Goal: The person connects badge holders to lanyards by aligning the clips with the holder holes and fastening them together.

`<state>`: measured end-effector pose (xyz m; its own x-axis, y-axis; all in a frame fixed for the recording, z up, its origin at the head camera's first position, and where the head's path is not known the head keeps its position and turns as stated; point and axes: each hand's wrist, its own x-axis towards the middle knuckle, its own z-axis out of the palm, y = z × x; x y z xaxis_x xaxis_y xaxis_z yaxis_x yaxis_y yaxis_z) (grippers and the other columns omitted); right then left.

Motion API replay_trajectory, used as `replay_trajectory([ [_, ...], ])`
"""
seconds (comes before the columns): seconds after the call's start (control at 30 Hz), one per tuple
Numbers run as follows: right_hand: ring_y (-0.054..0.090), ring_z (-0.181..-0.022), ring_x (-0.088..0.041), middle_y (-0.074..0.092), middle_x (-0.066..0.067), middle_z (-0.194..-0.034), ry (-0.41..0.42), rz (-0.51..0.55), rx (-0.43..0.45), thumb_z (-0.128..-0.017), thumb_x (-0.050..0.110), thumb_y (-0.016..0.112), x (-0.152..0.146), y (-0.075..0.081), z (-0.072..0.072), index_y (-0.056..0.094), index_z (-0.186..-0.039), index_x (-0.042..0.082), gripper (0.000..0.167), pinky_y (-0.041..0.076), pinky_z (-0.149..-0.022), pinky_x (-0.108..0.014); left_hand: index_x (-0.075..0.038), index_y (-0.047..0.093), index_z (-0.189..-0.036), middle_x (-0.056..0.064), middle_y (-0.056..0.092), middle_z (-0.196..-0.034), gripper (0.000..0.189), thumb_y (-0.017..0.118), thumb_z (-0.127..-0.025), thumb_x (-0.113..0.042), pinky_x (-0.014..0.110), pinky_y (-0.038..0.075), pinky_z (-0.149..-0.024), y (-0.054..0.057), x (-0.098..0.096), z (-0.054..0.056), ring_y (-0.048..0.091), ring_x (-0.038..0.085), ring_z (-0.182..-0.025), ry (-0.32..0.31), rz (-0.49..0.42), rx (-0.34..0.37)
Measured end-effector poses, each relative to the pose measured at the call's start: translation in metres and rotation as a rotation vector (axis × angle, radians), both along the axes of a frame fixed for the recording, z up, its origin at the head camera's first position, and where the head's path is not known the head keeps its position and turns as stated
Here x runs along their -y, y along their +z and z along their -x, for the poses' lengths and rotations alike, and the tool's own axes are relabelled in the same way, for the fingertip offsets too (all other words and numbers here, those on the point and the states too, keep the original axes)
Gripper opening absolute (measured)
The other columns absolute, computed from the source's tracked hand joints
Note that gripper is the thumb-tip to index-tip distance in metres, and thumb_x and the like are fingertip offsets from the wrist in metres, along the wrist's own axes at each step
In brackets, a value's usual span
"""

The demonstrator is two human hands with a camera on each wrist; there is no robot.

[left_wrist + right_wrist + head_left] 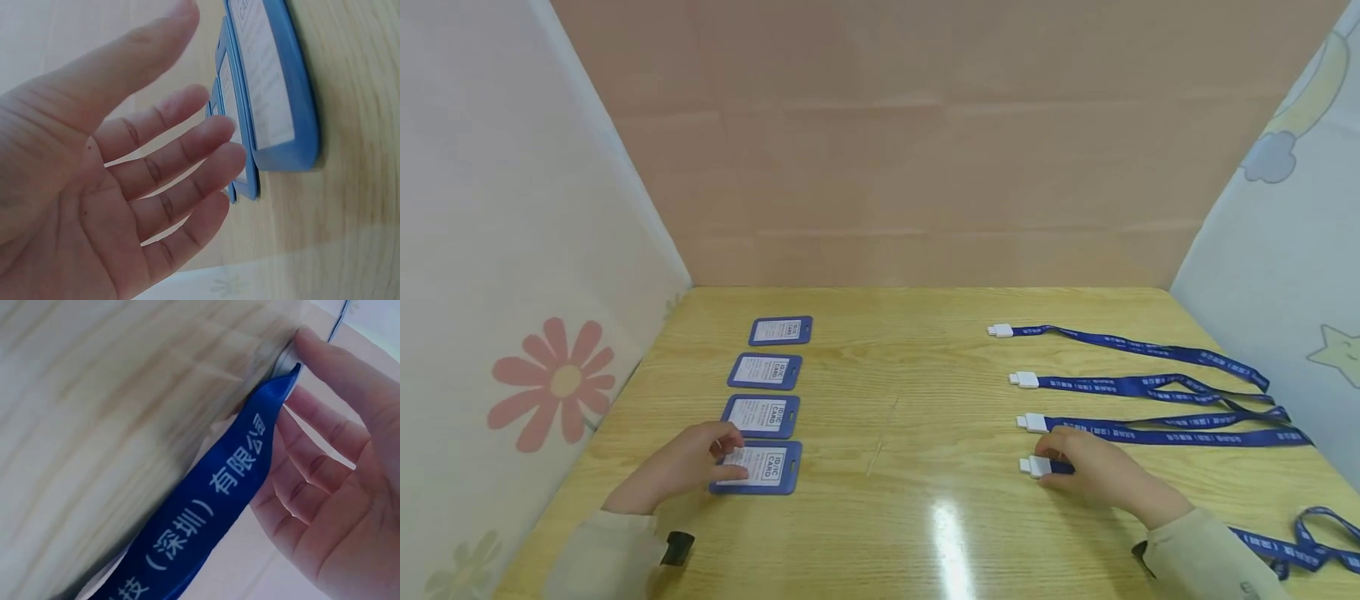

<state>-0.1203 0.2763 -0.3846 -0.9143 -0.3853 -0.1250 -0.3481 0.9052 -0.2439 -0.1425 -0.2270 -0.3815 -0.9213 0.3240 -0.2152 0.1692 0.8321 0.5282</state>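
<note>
L hand (pixel 688 462): fingers loosely bent, thumb apart, gripping nothing; nearest card (pixel 771 468) just under its fingertips. R hand (pixel 1097 468) pinches white clip (pixel 1039 467), strap (pixel 187 515) trailing back past palm. Risk: L fingers may knock next card (pixel 766 417) beyond, it's v. close.

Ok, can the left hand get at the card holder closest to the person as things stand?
Probably yes: the left hand is empty, its fingers spread over one end of that card holder, and I see nothing lying on top of it to block a grip.
</note>
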Motion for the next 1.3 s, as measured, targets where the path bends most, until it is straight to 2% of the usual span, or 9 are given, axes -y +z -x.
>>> replay_trajectory([
  [0.17, 0.048, -0.072, 0.002, 0.057, 0.013, -0.081, 0.007, -0.001, 0.001, -0.074, 0.031, 0.076, 0.001, 0.001, 0.0, 0.067, -0.092, 0.018, 0.024, 0.047, -0.063, -0.022, -0.007, 0.061, -0.094, 0.001, 0.059, -0.085, 0.035, 0.079, -0.072, -0.027, 0.027, 0.047, -0.068, 0.001, -0.001, 0.001, 0.051, 0.015, -0.079, -0.016, 0.0, -0.013],
  [0.3, 0.05, -0.073, 0.001, 0.058, 0.013, -0.082, 0.003, 0.003, 0.006, -0.075, 0.033, 0.075, 0.001, 0.002, 0.0, 0.067, -0.094, 0.018, 0.026, 0.047, -0.063, -0.022, -0.008, 0.061, -0.095, 0.001, 0.06, -0.087, 0.035, 0.079, -0.071, -0.026, 0.029, 0.047, -0.071, 0.001, -0.002, 0.001, 0.052, 0.015, -0.081, -0.005, 0.024, -0.021],
  [0.53, 0.053, -0.074, 0.0, 0.06, 0.012, -0.083, 0.011, 0.028, -0.005, -0.075, 0.031, 0.075, 0.002, 0.004, 0.002, 0.066, -0.095, 0.017, 0.026, 0.048, -0.062, -0.021, -0.007, 0.062, -0.099, 0.006, 0.066, -0.1, 0.042, 0.081, -0.068, -0.028, 0.043, 0.052, -0.083, 0.0, -0.002, 0.001, 0.06, 0.022, -0.093, -0.009, 0.039, -0.062],
  [0.67, 0.054, -0.075, 0.0, 0.061, 0.012, -0.084, 0.028, 0.056, -0.025, -0.077, 0.03, 0.074, 0.004, 0.006, 0.004, 0.065, -0.094, 0.017, 0.023, 0.048, -0.062, -0.02, -0.006, 0.062, -0.1, 0.008, 0.066, -0.103, 0.045, 0.082, -0.067, -0.029, 0.046, 0.051, -0.087, 0.0, -0.002, 0.0, 0.061, 0.025, -0.097, -0.018, 0.031, -0.073],
  [1.0, 0.058, -0.077, -0.002, 0.063, 0.012, -0.086, 0.064, 0.095, -0.055, -0.079, 0.026, 0.073, 0.015, 0.011, 0.007, 0.064, -0.092, 0.019, 0.017, 0.05, -0.063, -0.02, -0.005, 0.063, -0.102, 0.01, 0.066, -0.105, 0.048, 0.083, -0.065, -0.028, 0.048, 0.05, -0.087, -0.001, -0.004, -0.002, 0.06, 0.027, -0.098, -0.081, 0.005, -0.121],
  [1.3, 0.058, -0.078, -0.003, 0.063, 0.011, -0.087, 0.094, 0.077, -0.079, -0.079, 0.027, 0.073, 0.026, 0.013, 0.01, 0.065, -0.094, 0.017, 0.02, 0.05, -0.064, -0.021, -0.005, 0.063, -0.101, 0.012, 0.065, -0.107, 0.046, 0.083, -0.065, -0.027, 0.048, 0.05, -0.088, -0.005, -0.005, -0.003, 0.06, 0.027, -0.098, -0.09, 0.021, -0.141],
])
